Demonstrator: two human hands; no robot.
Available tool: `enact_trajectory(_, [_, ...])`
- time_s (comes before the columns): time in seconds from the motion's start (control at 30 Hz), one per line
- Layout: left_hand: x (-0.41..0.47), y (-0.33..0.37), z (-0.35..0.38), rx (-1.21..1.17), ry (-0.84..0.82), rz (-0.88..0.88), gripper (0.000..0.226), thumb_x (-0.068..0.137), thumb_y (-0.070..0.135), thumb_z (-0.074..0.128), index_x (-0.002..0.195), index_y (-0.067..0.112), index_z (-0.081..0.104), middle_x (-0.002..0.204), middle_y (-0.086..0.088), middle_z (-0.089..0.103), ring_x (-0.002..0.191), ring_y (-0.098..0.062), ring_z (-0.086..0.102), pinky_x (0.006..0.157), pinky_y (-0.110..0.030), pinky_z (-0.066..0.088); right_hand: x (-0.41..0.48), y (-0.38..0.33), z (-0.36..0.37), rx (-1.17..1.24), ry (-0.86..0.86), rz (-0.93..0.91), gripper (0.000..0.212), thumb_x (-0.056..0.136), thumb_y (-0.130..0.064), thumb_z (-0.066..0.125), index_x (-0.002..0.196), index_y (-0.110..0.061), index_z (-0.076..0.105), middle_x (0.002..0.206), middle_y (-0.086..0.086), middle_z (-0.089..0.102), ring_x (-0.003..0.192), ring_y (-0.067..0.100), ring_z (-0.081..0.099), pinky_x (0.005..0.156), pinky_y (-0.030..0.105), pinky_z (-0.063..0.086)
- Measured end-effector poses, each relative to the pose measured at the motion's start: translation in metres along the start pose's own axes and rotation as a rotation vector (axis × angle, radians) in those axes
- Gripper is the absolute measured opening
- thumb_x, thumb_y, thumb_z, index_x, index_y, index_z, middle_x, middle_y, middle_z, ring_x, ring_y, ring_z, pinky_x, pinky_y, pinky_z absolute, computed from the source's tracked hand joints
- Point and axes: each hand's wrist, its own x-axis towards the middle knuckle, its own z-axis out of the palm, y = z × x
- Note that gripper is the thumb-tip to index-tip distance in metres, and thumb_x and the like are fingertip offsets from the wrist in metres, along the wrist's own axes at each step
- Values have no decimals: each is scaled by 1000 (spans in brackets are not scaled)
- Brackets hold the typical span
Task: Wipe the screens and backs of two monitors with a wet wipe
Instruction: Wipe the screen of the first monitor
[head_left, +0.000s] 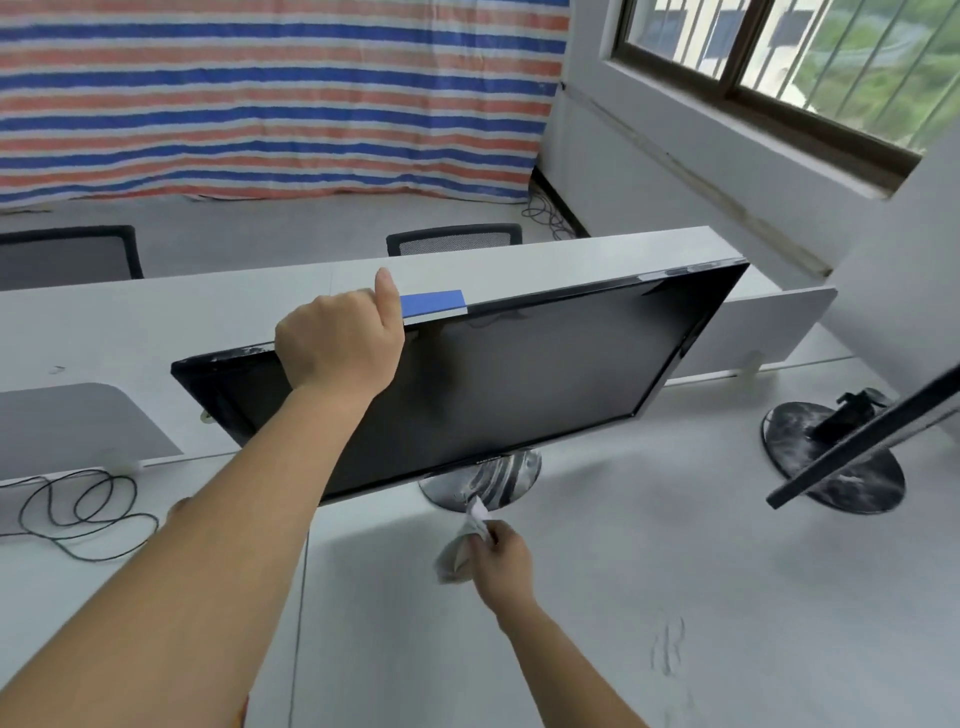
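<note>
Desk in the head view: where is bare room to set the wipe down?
Bare desk lies between the near monitor's base and the second monitor's base, reaching toward the camera. Crowded: the cable coil at left, and in front of the near base, where the right hand holds the wipe.

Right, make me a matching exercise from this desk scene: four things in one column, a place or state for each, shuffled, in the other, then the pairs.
Column one
1. left hand
2. right hand
3. thin black coiled cable
4. round black dusty stand base

Column two
A. stands at the right end of the white desk
B. pinches a crumpled white wet wipe
C. lies at the desk's left end
D. grips the top edge of the large black flat monitor

Pairs: 1-D, 2-B, 3-C, 4-A
</note>
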Motion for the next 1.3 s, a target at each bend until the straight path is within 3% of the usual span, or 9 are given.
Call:
enact_trajectory(0.13, [-10, 3, -15, -16, -44, -54, 65, 105, 37, 20, 52, 9, 45, 51, -11, 51, 51, -33, 53, 56, -33, 45, 1, -9, -49, 205, 106, 68, 14, 94, -22, 50, 96, -11, 60, 92, 8, 65, 79, 18, 57, 63, 29, 44])
enact_trajectory(0.3, [-36, 4, -34, 32, -69, -119, 70, 105, 34, 20, 50, 3, 51, 48, -11, 51, 49, -31, 53, 55, -33, 45, 6, -23, -96, 351, 172, 57, 17, 95, -22, 46, 99, -10, 57, 97, 8, 63, 83, 20, 57, 67, 33, 45])
enact_trajectory(0.5, [-72, 13, -63, 127, -68, -191, 63, 104, 31, 22, 50, 8, 44, 52, -11, 48, 55, -33, 50, 58, -33, 36, 12, -8, -119, 401, 245, 149, 21, 96, -29, 41, 93, -12, 54, 90, 4, 58, 80, 20, 54, 64, 33, 41])
enact_trajectory(0.63, [-95, 8, -79, 180, -83, -250, 64, 104, 33, 20, 50, 7, 45, 54, -13, 53, 58, -35, 52, 62, -38, 46, 5, 13, -113, 365, 246, 198, 22, 95, -27, 39, 89, -12, 54, 92, 8, 60, 85, 27, 57, 70, 35, 44])
enact_trajectory(0.73, [-112, 3, -91, 183, -78, -255, 65, 103, 33, 21, 49, 7, 46, 51, -12, 51, 55, -34, 51, 61, -38, 47, -11, 28, -107, 355, 220, 226, 24, 95, -28, 41, 98, -10, 57, 95, 9, 61, 88, 29, 58, 70, 34, 45])
enact_trajectory(1.0, [-132, -11, -104, 69, -6, -84, 64, 105, 33, 25, 45, 13, 37, 40, -3, 39, 40, -28, 42, 49, -25, 27, -58, 45, -95, 373, 204, 215, 42, 96, -47, 44, 103, -10, 62, 98, 13, 67, 88, 27, 63, 63, 31, 44])
enact_trajectory(1.13, [-139, 10, -103, -1, 95, 101, 53, 103, 36, 32, 54, 15, 38, 47, 0, 38, 42, -23, 32, 48, -23, 22, -75, 59, -91, 421, 223, 242, 37, 92, -38, 45, 101, -5, 59, 88, 10, 61, 75, 26, 56, 61, 31, 41])
enact_trajectory(1.2, [-142, 28, -97, -18, 74, 170, 53, 102, 39, 32, 56, 15, 43, 50, -3, 44, 47, -23, 32, 51, -26, 23, -87, 64, -93, 377, 211, 242, 34, 87, -30, 47, 98, 0, 59, 82, 10, 60, 68, 25, 54, 56, 29, 39])
enact_trajectory(1.3, [-137, 52, -87, 46, -17, 163, 65, 102, 45, 27, 53, 13, 54, 47, -3, 44, 44, -23, 32, 50, -26, 24, -104, 62, -102, 377, 227, 217, 27, 90, -18, 47, 91, 7, 56, 75, 10, 60, 65, 25, 57, 61, 32, 43])
